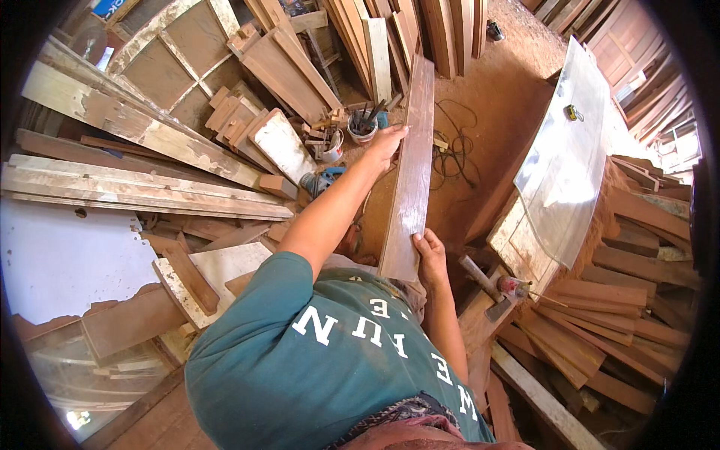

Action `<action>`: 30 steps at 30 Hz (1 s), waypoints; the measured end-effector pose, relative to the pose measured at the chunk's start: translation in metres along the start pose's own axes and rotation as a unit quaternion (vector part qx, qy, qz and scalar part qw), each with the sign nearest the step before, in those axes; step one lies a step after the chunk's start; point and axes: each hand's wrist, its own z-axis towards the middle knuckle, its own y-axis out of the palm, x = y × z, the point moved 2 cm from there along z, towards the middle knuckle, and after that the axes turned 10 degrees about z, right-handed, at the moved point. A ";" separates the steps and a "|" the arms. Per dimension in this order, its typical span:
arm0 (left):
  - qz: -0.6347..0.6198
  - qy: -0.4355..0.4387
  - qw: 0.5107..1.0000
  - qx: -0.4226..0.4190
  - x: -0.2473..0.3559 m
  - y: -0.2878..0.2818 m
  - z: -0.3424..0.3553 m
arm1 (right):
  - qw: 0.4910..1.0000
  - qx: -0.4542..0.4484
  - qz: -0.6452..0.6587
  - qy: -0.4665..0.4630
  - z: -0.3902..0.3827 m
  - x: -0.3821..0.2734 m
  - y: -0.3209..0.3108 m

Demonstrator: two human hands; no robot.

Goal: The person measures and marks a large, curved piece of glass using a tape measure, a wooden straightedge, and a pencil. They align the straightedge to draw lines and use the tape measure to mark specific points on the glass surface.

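Observation:
A long, flat brown wooden board is held out in front of my body, its far end pointing away from me. My left hand grips its left edge toward the far part, arm stretched out. Close to my waist, my right hand grips the near right edge, with the thumb on the top face. The fingers beneath the board are partly hidden. Light shines off the board's near half. Right of my right hand, a hammer lies on a wooden surface beside a small reddish container.
A clear curved sheet with a tape measure on it lies at the right. Wood offcuts are piled below it. Buckets of tools, a blue power tool and a coiled cable sit on the dusty floor.

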 end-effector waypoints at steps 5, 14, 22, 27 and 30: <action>-0.099 -0.074 0.991 -0.043 -0.030 0.009 -0.006 | 0.999 0.026 -0.016 0.010 -0.001 -0.039 0.006; -0.056 -0.078 0.995 -0.037 -0.015 -0.005 0.066 | 0.999 0.033 -0.006 0.020 0.061 -0.079 0.015; 0.029 -0.183 0.982 0.038 -0.001 0.062 0.162 | 0.979 0.070 -0.191 0.028 0.160 -0.159 -0.007; 0.342 -0.143 0.924 0.094 0.006 0.105 0.246 | 0.991 0.057 -0.079 -0.089 0.226 -0.229 -0.005; 0.059 -0.205 0.975 0.060 0.019 0.131 0.271 | 0.984 0.006 -0.147 -0.101 0.247 -0.277 -0.012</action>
